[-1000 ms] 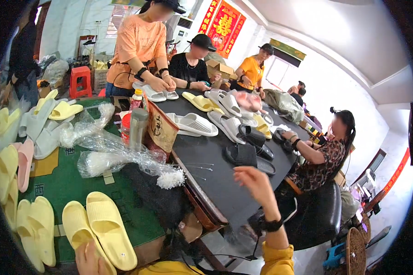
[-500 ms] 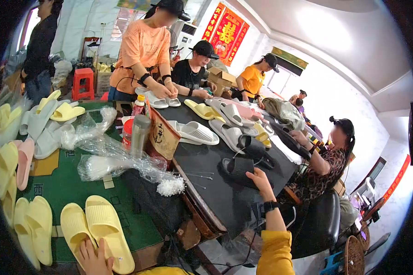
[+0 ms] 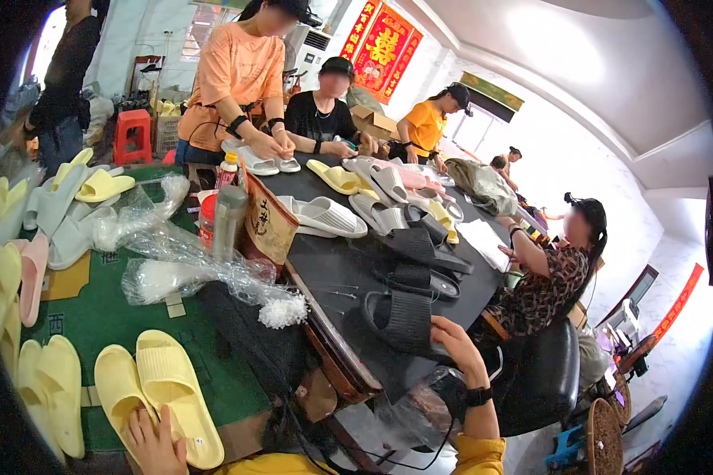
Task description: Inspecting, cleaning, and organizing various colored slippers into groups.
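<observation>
My left hand (image 3: 157, 443) lies with its fingers spread over the heel of one slipper in a yellow pair (image 3: 170, 384), near left. Out to the right, my right hand (image 3: 459, 347) grips the side edge of a black slipper (image 3: 402, 321) with a ribbed strap. Just beyond it on the dark table are more black slippers (image 3: 420, 249), partly overlapping. A clump of white plastic fasteners (image 3: 284, 311) spills from a clear bag between my hands.
Yellow, grey and pink slippers crowd the left of the green tabletop (image 3: 214, 356). A grey tumbler (image 3: 228, 222) and a brown bag (image 3: 268, 218) stand mid-table. White slippers (image 3: 325, 215) lie beyond. Co-workers stand or sit around the dark table (image 3: 325, 277).
The black slipper in my right hand has come nearer to me. Black slippers held by the co-worker at right now lie on the table. My left hand stays on the yellow pair.
</observation>
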A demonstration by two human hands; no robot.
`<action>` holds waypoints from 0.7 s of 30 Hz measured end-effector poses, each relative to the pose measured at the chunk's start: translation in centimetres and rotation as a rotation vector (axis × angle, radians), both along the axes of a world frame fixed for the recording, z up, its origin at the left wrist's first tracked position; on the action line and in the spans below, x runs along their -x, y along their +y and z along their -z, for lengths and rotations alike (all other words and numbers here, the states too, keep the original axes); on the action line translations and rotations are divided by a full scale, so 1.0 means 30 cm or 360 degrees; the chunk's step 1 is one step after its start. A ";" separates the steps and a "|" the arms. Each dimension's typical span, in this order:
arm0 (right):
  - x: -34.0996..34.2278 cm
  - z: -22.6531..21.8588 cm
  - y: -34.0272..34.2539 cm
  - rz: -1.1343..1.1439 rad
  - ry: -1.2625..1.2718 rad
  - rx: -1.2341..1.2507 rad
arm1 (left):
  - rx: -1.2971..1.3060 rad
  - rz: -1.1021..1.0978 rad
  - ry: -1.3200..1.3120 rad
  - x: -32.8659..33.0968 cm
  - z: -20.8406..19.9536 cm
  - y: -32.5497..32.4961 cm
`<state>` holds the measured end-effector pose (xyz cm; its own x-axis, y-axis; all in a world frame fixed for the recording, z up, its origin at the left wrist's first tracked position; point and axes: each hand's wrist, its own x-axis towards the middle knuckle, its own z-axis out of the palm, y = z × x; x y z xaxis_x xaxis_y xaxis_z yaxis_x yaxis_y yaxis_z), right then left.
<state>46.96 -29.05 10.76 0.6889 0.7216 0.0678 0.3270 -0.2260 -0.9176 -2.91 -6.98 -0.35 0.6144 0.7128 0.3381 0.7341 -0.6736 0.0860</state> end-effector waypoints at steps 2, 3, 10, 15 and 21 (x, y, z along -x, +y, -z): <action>-0.130 0.036 -0.029 0.0089 -0.0054 0.0149 | -0.0026 0.0026 -0.0027 -0.006 -0.001 0.001; -0.193 0.052 -0.037 0.0101 -0.0423 0.0102 | -0.0030 0.0043 -0.0040 -0.007 -0.005 0.001; -0.324 -0.014 0.101 0.0180 -0.0552 0.0538 | 0.0382 0.0000 -0.0447 -0.008 -0.041 -0.016; -0.367 0.000 0.143 -0.0065 -0.0522 0.0576 | 0.0392 -0.0170 -0.0243 -0.023 -0.082 -0.024; -0.338 -0.012 0.187 -0.0032 -0.0749 0.0583 | 0.0346 -0.0156 -0.0138 0.005 -0.034 0.025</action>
